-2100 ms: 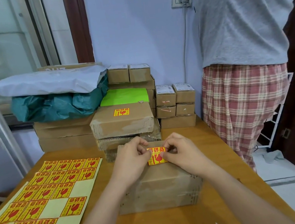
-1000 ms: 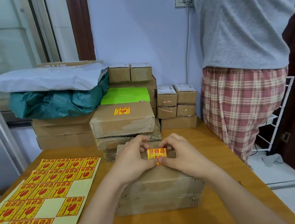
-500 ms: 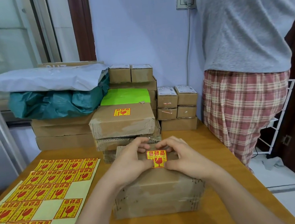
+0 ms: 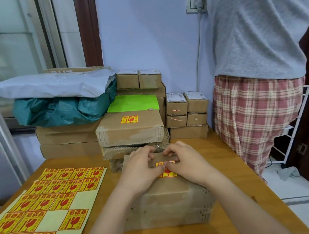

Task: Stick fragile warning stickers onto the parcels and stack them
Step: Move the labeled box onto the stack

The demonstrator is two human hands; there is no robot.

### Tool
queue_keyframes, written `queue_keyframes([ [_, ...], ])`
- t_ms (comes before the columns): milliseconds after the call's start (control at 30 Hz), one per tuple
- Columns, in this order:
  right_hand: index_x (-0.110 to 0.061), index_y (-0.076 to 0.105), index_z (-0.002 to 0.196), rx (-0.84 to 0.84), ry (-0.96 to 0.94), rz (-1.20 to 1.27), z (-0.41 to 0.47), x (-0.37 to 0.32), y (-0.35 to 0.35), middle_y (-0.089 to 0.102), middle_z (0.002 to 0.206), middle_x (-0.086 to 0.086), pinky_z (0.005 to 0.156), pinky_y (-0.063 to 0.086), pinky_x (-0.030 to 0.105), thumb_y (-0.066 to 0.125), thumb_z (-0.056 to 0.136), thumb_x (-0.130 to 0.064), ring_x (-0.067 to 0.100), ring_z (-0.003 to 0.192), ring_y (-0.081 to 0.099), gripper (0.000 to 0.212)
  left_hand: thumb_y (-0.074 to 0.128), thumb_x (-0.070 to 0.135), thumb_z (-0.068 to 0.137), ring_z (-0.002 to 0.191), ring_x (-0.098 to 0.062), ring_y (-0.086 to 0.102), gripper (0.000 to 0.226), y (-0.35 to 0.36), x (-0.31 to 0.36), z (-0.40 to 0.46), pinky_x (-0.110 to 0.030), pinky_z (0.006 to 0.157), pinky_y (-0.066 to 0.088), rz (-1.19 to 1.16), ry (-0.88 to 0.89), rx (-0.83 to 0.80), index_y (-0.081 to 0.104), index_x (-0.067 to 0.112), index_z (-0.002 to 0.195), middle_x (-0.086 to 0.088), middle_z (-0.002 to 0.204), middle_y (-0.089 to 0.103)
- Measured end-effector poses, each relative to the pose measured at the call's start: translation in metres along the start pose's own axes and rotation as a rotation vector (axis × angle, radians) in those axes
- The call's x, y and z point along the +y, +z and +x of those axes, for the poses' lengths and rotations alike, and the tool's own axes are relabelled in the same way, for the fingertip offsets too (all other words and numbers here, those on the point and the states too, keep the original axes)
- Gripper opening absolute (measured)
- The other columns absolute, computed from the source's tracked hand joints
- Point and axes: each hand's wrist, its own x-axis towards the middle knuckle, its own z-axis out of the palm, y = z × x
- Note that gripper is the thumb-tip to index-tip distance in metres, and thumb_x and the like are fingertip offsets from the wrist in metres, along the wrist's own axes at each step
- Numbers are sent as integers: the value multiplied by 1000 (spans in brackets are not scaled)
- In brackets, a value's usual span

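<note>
Both thumbs press down on the fragile sticker (image 4: 166, 170) on top of the near parcel (image 4: 167, 198), which lies flat on the counter (image 4: 222, 151) at about 6 o'clock in the view. The left hand (image 4: 141, 172) and right hand (image 4: 186, 163) meet over it, the other fingers curled loosely over the parcel's far edge; they seem to grasp nothing, though the hands hide much of the sticker. The likely fault from here is a crease or a trapped bubble if the thumbs rub from the edges inward, or a lifted corner if the taped, glossy wrap takes the glue poorly. Pushing hard near the far edge could also slide the parcel into the stickered stack (image 4: 129, 128) just beyond it at 12 o'clock. The sticker sheet (image 4: 43, 204) lies at 9 o'clock, several spaces already bare. Small boxes (image 4: 187, 111) stand at 1 o'clock, a teal bag (image 4: 61, 108) under a grey mailer (image 4: 48, 85) at 11 o'clock. A standing person (image 4: 256, 65) at 2 o'clock crowds the counter's right side, which may hamper lifting the parcel.
</note>
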Motion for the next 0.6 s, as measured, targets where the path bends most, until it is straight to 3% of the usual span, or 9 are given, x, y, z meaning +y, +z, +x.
queue_keyframes([
  [167,-18,59,120,35,-23,-8,0,1,4,45,105,-7,90,41,22,61,89,-24,10,103,48,31,69,29,83,100,-11,49,46,1,1,5,-25,88,42,-6,-32,6,53,17,124,7,103,53],
  [333,-15,59,121,7,-15,77,-1,5,0,44,104,-6,71,35,0,57,90,-8,-6,79,43,32,72,23,80,96,-14,52,40,2,0,9,-30,87,45,-26,-68,13,58,16,117,4,98,56],
  [600,-12,60,120,-11,14,159,-4,7,-7,52,109,1,75,38,3,45,86,12,-2,83,49,44,70,14,83,92,-10,51,36,-6,-2,7,-14,75,37,-87,-41,-52,59,12,117,1,103,58],
])
